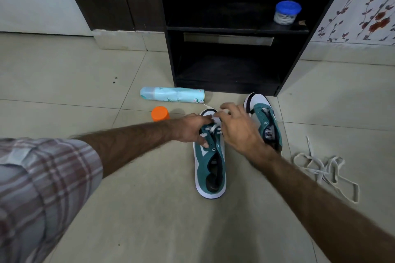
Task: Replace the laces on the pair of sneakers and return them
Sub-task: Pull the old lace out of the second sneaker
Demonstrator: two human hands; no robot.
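Observation:
Two teal and white sneakers stand on the tiled floor, toes pointing away from me. The near sneaker has a white lace threaded through its front eyelets. My left hand rests on that sneaker's left side, fingers curled around the lace area, thumb pressing by an eyelet. My right hand hovers over the toe end and pinches the lace between its fingertips. The second sneaker stands to the right, partly hidden by my right hand. A loose white lace lies tangled on the floor at the right.
A pale blue spray can lies on its side ahead of the shoes, and an orange cap stands beside it. A black open shelf unit stands behind, with a blue-lidded jar on its shelf.

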